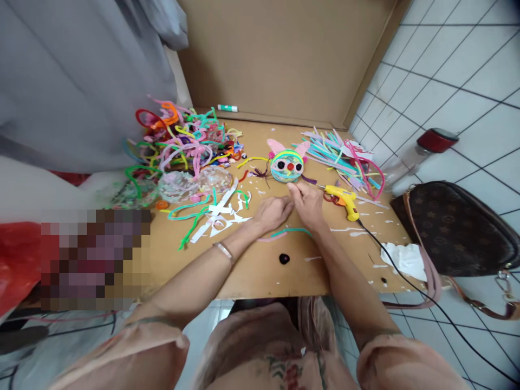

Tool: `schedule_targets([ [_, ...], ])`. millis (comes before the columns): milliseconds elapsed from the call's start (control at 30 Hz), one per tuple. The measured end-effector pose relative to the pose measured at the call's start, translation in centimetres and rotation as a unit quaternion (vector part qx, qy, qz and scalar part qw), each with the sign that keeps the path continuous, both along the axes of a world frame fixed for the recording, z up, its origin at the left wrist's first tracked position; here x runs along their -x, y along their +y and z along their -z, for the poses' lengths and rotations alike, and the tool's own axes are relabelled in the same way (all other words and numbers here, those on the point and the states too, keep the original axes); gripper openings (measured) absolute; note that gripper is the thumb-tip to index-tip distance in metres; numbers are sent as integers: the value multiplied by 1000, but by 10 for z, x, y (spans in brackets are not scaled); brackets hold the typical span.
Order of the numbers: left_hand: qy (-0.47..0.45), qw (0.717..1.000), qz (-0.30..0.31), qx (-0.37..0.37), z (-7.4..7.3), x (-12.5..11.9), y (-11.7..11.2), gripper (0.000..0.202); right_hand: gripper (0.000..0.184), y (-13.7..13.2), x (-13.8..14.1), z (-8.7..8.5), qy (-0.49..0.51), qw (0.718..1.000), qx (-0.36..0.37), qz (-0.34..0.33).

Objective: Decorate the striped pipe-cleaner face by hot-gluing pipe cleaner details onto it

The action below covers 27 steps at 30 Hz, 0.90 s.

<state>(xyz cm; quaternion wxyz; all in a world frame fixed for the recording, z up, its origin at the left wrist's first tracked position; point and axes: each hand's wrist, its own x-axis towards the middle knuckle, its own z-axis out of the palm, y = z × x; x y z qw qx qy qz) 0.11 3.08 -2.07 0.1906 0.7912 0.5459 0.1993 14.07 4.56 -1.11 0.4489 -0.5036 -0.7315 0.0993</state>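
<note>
My left hand [273,213] and my right hand [307,203] are close together over the middle of the table, fingers curled. Whatever they pinch, if anything, is hidden. Just beyond them lies a round animal-face craft [287,166] with pink ears, black eyes, a red nose and coloured bands. To the right of my right hand is a yellow glue gun [344,201], its nozzle pointing left. Teal and pink pipe cleaners [286,233] lie below my hands, with a black pompom [284,259] nearer the table's front edge.
A tangled heap of pipe cleaners [179,141] covers the left back; straight ones [337,157] lie at the right. White paper scraps [221,208] are left of my hands. A glue stick [227,108], brown handbag [459,227], tissue [404,260] and black cord [400,271] are also here.
</note>
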Motion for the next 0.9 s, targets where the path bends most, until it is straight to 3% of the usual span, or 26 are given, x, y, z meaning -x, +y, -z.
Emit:
schedule_targets([
  [133, -201, 977, -73, 1, 6, 10, 11, 36, 36, 11, -12, -4, 148, 974, 126, -120],
  [200, -275, 956, -97, -3, 6, 17, 16, 33, 42, 13, -14, -7, 168, 965, 157, -128],
  [267, -294, 948, -120, -38, 1, 25, 19, 31, 44, 10, -12, -10, 164, 963, 173, -124],
  [400, -185, 965, -151, -107, -19, 54, 24, 27, 47, 2, -7, -15, 123, 970, 174, -117],
  [533, -42, 996, -78, -7, -35, 92, 26, 9, 32, 1, -6, -13, 79, 973, 171, -131],
  [600, -10, 998, -64, 9, -38, 103, 25, 16, 16, 1, -5, -11, 72, 963, 197, -167],
  [700, 28, 997, -64, 34, -40, 107, 24, 23, 12, -1, -1, -8, 53, 949, 229, -209],
  [900, 71, 990, -76, 93, -42, 99, 21, 25, 12, -1, 4, -6, 25, 940, 262, -217],
])
